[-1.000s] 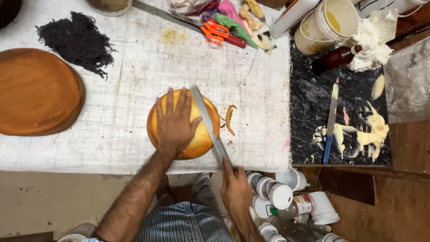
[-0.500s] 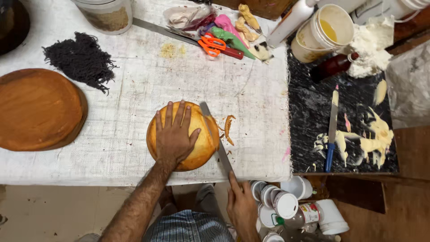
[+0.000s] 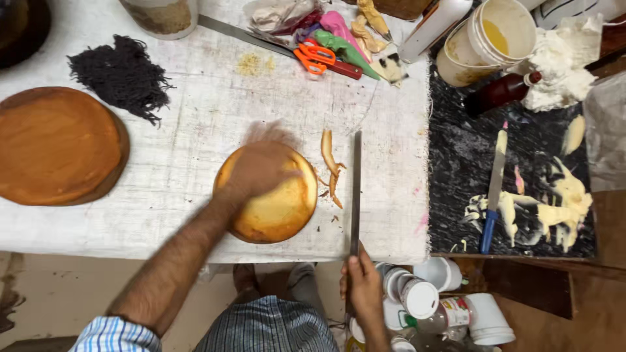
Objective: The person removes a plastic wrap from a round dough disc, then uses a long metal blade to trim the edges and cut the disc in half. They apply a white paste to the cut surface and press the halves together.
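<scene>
My left hand (image 3: 261,166) lies flat on top of a small round golden cake (image 3: 277,202) on the white-covered table (image 3: 195,130), blurred by motion. My right hand (image 3: 362,287) grips the handle of a long knife (image 3: 356,189) just past the table's front edge. The blade lies straight along the table, right of the cake and apart from it. Thin strips of cut crust (image 3: 329,166) lie between the cake and the blade.
A large brown cake (image 3: 55,146) sits at the left. Dark crumbs (image 3: 120,75), orange scissors (image 3: 316,55) and piping bags (image 3: 345,36) lie at the back. A black mat (image 3: 515,182) holds a blue-handled spatula (image 3: 492,189) and cream smears. White tubs (image 3: 420,293) stand below.
The knife has come away from the cake's right edge and now lies straight, to the right of the crust strips. My left hand has shifted on the cake and is blurred.
</scene>
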